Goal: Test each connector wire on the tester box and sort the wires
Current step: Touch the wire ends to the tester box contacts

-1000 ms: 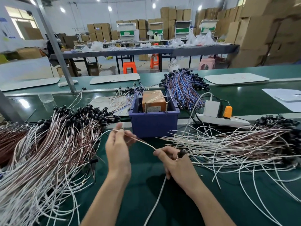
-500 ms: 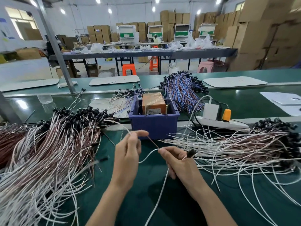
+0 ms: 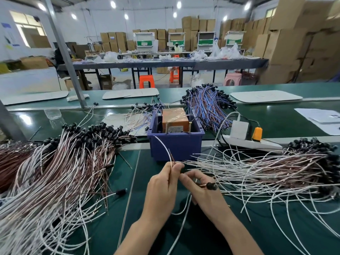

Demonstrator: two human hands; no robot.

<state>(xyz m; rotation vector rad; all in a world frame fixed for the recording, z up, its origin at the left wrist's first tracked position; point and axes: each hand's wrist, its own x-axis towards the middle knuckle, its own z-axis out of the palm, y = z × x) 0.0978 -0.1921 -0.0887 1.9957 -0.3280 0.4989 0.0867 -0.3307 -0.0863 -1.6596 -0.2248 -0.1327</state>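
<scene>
Both hands moved closer: left hand (image 3: 161, 188) pinches the wire (image 3: 164, 146) ends, right hand (image 3: 204, 193) grips its black connector (image 3: 211, 186), over the green bench (image 3: 141, 173); cardboard boxes (image 3: 287, 48) stacked behind.

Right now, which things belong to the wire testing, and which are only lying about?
For the job: held wire, pinched by left hand and right hand; tester box in blue bin; left wire pile; right wire pile.
Lying about: white board; papers; orange stool.
</scene>
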